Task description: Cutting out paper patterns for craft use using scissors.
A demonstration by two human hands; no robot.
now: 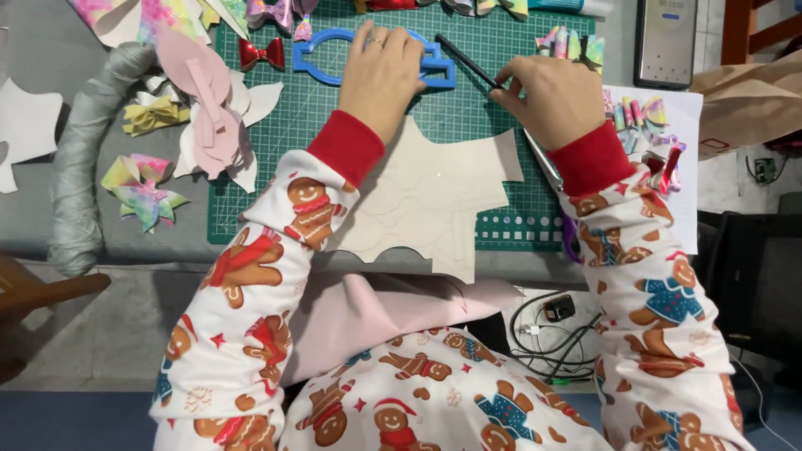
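Note:
My left hand (pixel 382 77) presses flat on a blue plastic bow template (pixel 322 52) that lies on a green cutting mat (pixel 334 117). My right hand (pixel 551 96) pinches a thin black pen (pixel 466 60), its tip angled toward the template's right end. A beige sheet of material (pixel 434 200), cut with jagged edges, lies on the mat under both wrists. A ring is on my left hand.
Finished bows: red (pixel 261 53), yellow (pixel 150 113), pastel rainbow (pixel 142 188). Pink and white cut shapes (pixel 213 117) lie left of the mat. Scissors (pixel 547 167) rest under my right wrist. A phone (pixel 666 38) lies at the back right, cables (pixel 551 334) hang below the table.

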